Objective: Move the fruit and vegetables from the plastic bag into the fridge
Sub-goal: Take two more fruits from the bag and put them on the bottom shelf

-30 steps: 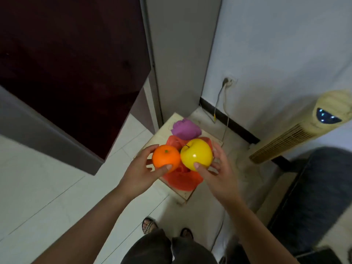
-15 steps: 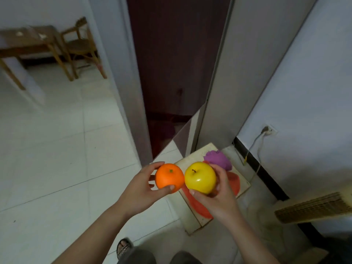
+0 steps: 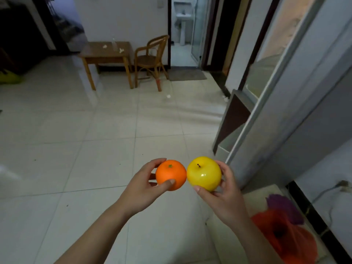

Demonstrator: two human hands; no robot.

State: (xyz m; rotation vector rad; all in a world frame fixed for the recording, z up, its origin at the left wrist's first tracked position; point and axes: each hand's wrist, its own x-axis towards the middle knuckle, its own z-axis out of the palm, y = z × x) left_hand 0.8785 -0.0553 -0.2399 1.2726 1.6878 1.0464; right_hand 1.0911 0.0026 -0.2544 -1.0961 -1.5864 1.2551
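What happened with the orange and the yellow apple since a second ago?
Both were lifted away from the red plastic bag, now low at the right. Same as before: left hand holds the orange, right hand holds the yellow apple, side by side.

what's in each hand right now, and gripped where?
Left hand holds the orange by its sides, thumb on the near face. Right hand holds the yellow apple round its lower right side.

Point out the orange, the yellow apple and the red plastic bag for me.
orange (image 3: pixel 170 175): head view, front skin below the green stem.
yellow apple (image 3: pixel 204 174): head view, middle of its glossy face.
red plastic bag (image 3: pixel 293 242): head view, its crumpled middle.
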